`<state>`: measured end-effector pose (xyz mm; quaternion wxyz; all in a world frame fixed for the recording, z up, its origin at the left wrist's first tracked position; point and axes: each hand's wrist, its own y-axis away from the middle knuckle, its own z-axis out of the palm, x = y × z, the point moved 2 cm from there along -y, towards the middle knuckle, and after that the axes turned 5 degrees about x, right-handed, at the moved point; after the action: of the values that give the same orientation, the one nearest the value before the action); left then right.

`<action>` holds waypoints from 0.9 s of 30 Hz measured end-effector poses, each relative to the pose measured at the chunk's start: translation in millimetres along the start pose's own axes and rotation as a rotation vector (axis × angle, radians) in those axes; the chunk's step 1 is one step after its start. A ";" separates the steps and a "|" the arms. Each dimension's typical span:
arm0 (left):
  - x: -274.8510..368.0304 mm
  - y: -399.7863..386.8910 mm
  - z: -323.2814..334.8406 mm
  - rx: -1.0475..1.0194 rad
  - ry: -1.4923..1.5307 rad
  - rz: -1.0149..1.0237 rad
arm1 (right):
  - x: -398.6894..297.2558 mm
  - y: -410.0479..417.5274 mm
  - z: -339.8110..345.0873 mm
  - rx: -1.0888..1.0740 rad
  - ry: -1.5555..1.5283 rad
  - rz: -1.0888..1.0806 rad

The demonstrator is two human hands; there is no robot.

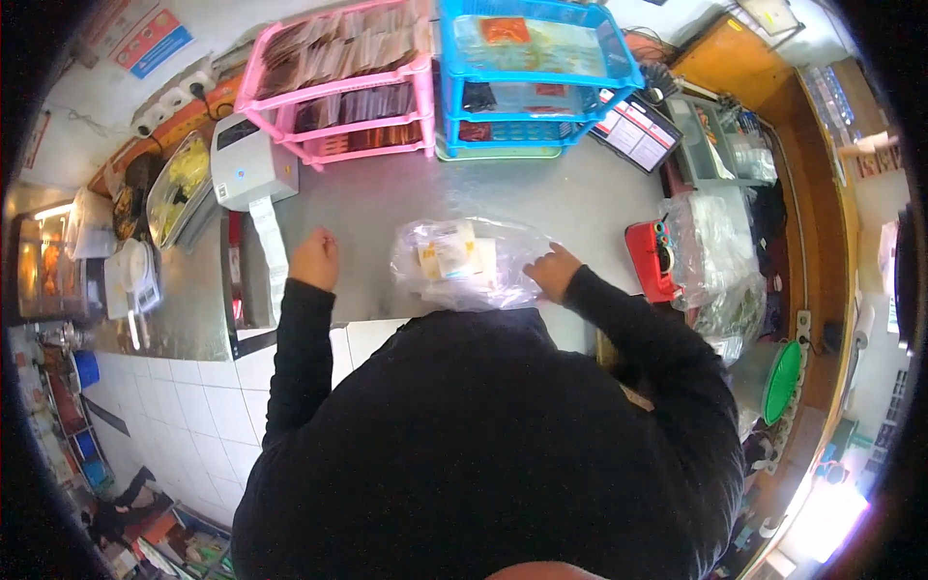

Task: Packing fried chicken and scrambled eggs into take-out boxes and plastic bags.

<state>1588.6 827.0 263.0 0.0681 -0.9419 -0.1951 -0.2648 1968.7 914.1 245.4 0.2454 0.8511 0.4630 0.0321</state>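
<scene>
A clear plastic bag (511, 250) lies on the metal counter (362, 196), close to my body, with several white and yellow packets (453, 254) inside it. At the bag's right end, my right hand (554, 272) grips the plastic with curled fingers. My left hand (315, 257) is to the left of the bag, apart from it, above the counter with its fingers curled. Whether it holds anything small cannot be seen. Just left of this hand, a printed paper strip (270, 239) hangs from a white label printer (254, 163).
Pink tiered racks (341, 83) of packets and blue tiered racks (540, 80) stand at the back. On the right are a red tape dispenser (650, 261), plastic bags (714, 246) and a tablet-like screen (638, 134). A scale (134, 279) and a clear tub (177, 192) stand left.
</scene>
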 end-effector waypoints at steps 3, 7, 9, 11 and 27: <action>67.7 4.6 -0.2 -0.254 0.069 -0.084 | -0.6 16.2 -30.9 0.057 0.062 -0.236; 74.1 36.8 73.3 -0.160 -0.118 0.258 | -33.7 14.3 -77.2 0.436 -0.149 -0.639; 66.1 32.5 69.9 -0.267 -0.123 0.095 | -26.9 10.8 -78.2 0.396 -0.125 -0.685; 65.3 31.3 32.7 -0.211 0.074 0.065 | 3.3 25.0 -87.3 0.442 -0.229 -0.692; 310.7 49.1 105.8 0.168 1.341 -0.418 | 273.7 182.0 -141.5 0.897 -0.476 -0.534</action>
<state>1901.9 909.5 335.0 0.1940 -0.5104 -0.3075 -0.7793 2225.2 1107.0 403.7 -0.0427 0.7092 0.5623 -0.4232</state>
